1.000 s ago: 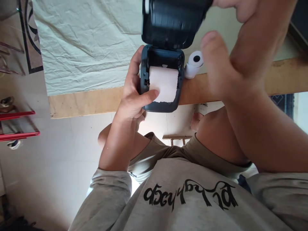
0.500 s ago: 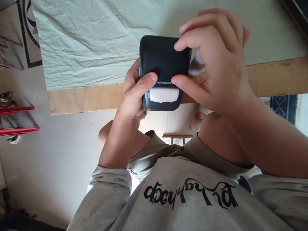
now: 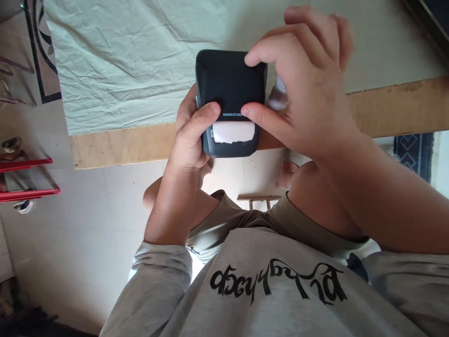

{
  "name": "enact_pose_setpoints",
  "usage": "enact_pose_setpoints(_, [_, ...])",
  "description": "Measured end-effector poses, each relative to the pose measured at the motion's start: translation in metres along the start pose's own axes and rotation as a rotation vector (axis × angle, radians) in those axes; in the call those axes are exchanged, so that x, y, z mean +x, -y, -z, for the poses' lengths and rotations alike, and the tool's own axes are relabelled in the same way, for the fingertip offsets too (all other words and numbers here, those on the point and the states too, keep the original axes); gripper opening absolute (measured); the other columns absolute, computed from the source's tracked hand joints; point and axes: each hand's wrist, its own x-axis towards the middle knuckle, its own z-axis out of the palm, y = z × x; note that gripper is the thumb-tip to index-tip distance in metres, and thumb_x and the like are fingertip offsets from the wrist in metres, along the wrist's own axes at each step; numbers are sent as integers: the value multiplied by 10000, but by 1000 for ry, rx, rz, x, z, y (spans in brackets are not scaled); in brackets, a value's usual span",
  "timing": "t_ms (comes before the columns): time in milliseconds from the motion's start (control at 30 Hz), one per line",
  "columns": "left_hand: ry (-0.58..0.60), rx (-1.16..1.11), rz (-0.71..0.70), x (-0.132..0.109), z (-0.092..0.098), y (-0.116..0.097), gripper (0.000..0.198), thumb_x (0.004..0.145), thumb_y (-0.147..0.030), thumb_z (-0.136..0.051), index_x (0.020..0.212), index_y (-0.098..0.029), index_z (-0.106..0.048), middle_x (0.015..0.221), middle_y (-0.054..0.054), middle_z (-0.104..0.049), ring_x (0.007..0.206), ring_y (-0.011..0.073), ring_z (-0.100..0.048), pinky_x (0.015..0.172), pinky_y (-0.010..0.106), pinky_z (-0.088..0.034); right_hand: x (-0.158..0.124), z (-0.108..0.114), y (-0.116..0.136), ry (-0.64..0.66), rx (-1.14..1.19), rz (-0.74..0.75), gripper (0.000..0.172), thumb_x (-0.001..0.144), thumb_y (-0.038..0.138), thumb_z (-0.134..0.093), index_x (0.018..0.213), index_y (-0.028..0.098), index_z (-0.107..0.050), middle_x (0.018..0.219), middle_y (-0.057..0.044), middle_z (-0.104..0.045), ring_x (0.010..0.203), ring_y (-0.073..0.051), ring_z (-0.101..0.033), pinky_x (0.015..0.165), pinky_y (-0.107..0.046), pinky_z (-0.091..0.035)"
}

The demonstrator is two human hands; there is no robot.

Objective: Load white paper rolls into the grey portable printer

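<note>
Left hand (image 3: 191, 135): clamped on the left side of a dark label printer (image 3: 230, 100), thumb over the lid (image 3: 228, 79), fingers wrapped beneath and mostly hidden. Right hand (image 3: 312, 89): fingers spread, not closed round anything; thumb tip touches the lid beside the printed lettering, index fingertip touches near its far right corner, other fingers raised clear.

Printer position: across the near edge of the table (image 3: 140, 142), its front end projecting past the wood. Whether the underside touches the table cannot be told. Lid lies down over the body; any latch is hidden. A white paper strip (image 3: 233, 132) with a ragged end lies over the front face.

Handling (judged): rigid plastic shell, probably light enough for one palm; smooth lid likely a little slippery. Best hold is by both long sides, low on the body. Lid pressure should go on the corners, evenly. Paper is thin, soft and easily torn; thumbs best kept off it.

Outward: a white roll (image 3: 278, 96) stands just beside the printer's right side, near the same table edge, partly hidden by the right hand. Pale creased cloth (image 3: 122, 61) covers the table up to a bare wood strip. Beyond the left end, red bars (image 3: 28, 163) show over the floor.
</note>
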Motion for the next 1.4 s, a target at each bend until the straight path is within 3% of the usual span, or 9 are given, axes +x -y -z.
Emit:
enact_pose_setpoints(167, [2,-42,1,2,5,5,307,710,-464,-697,954,-280,-668,837,52,-690,1191,362,-582,955,468,-501,2,7,9,64,25,-48,406,841,549,-526,1151,287,-521,1293,54,-554,1427,-232,-363,1241,-574,-154])
enact_pose_setpoints(367, [40,-21,-69,3,7,8,258,744,-445,-677,950,-290,-679,843,30,-703,1183,350,-571,919,438,-511,0,11,13,105,7,-78,379,843,483,-560,1171,301,-505,1319,71,-540,1433,-204,-362,1243,-528,-192])
enact_pose_setpoints(500, [117,-112,-77,5,3,7,310,790,-467,-622,1024,-270,-671,1065,29,-727,1427,364,-374,1099,481,-436,-4,1,7,-36,-28,15,337,889,492,-483,1156,287,-494,1302,87,-568,1365,-174,-454,1181,-519,-289])
enact_pose_setpoints(633, [201,-176,-68,12,1,6,311,844,-543,-437,954,-349,-654,1135,-31,-728,1505,304,-255,1113,484,-447,-5,-6,-1,-115,-47,64,365,924,489,-373,1163,256,-521,1257,41,-612,1315,-184,-509,1120,-522,-340])
enact_pose_setpoints(700, [204,-178,-56,14,2,6,273,842,-510,-436,928,-357,-646,1047,-18,-745,1461,323,-337,1078,492,-464,-5,-5,-3,-67,-61,58,409,929,481,-346,1214,247,-522,1280,3,-601,1344,-197,-487,1132,-516,-326])
enact_pose_setpoints(800, [116,-213,1,13,1,6,225,867,-446,-461,888,-308,-637,965,13,-733,1272,340,-532,1011,475,-487,-6,-2,-2,4,-70,58,425,916,450,-378,1269,244,-494,1333,-8,-569,1391,-208,-444,1147,-524,-309])
enact_pose_setpoints(933, [90,-332,21,7,-2,4,189,891,-332,-419,793,-226,-542,948,42,-683,977,242,-648,846,386,-528,-7,2,0,34,-48,82,435,868,406,-459,1273,248,-467,1366,33,-545,1387,-204,-451,1123,-535,-339])
enact_pose_setpoints(1100, [59,-372,26,5,-4,3,152,841,-246,-392,772,-181,-510,784,24,-561,729,141,-589,690,278,-490,-5,3,1,36,-27,82,470,828,405,-459,1268,240,-466,1365,44,-547,1370,-214,-469,1105,-550,-357])
enact_pose_setpoints(1400, [-3,-315,-39,5,-4,5,146,811,-239,-471,684,-223,-541,719,24,-404,721,164,-451,739,312,-451,-5,7,5,109,-13,55,576,810,450,-456,1334,214,-430,1388,0,-525,1402,-215,-446,1136,-555,-336])
